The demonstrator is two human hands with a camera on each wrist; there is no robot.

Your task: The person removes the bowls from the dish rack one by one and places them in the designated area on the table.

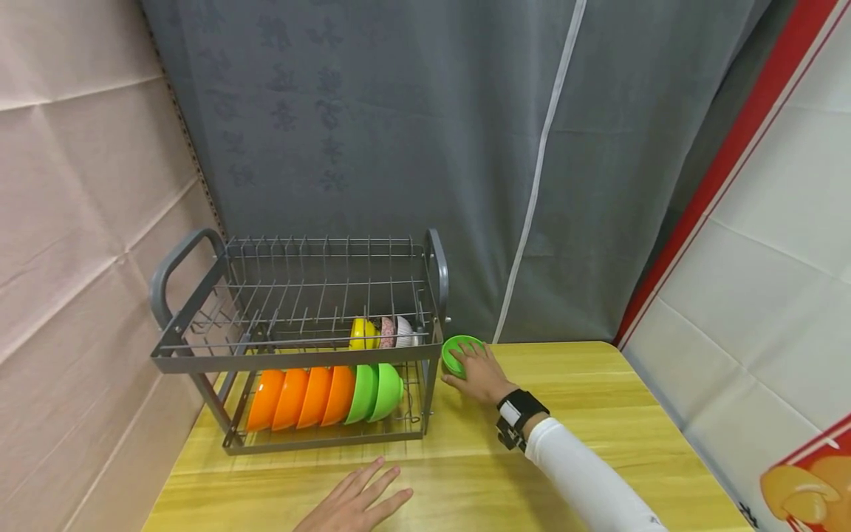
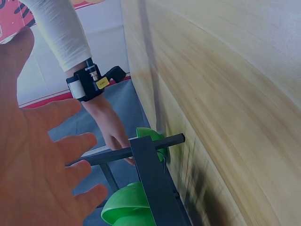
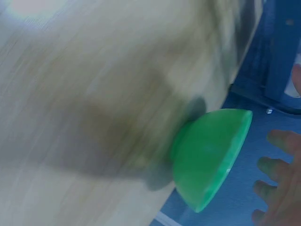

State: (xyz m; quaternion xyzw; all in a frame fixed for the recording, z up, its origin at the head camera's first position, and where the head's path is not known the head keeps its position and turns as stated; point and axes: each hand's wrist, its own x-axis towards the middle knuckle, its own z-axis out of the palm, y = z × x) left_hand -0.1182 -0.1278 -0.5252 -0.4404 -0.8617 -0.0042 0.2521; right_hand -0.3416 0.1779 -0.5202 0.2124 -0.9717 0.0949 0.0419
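A green bowl [image 1: 453, 344] sits upright on the table just right of the dish rack. Over its open top, my right hand [image 1: 482, 375] reaches with spread fingers. The right wrist view shows those fingers [image 3: 277, 169] apart from the bowl's rim, holding nothing. My left hand [image 1: 360, 501] hovers in front of the rack, its fingers spread and its palm bare in the left wrist view. On the lower tier of the grey two-tier rack [image 1: 299, 361], several orange bowls [image 1: 292, 399] stand on edge in a row, followed by two green bowls [image 1: 388, 393] at the right.
Behind the green ones, a yellow bowl [image 1: 362, 334], a pink patterned piece [image 1: 387, 332] and a white ribbed piece [image 1: 403, 332] show through the rack's wires. A grey curtain [image 1: 425, 133] hangs along the table's back edge. The wooden table [image 1: 598, 421] extends to the right.
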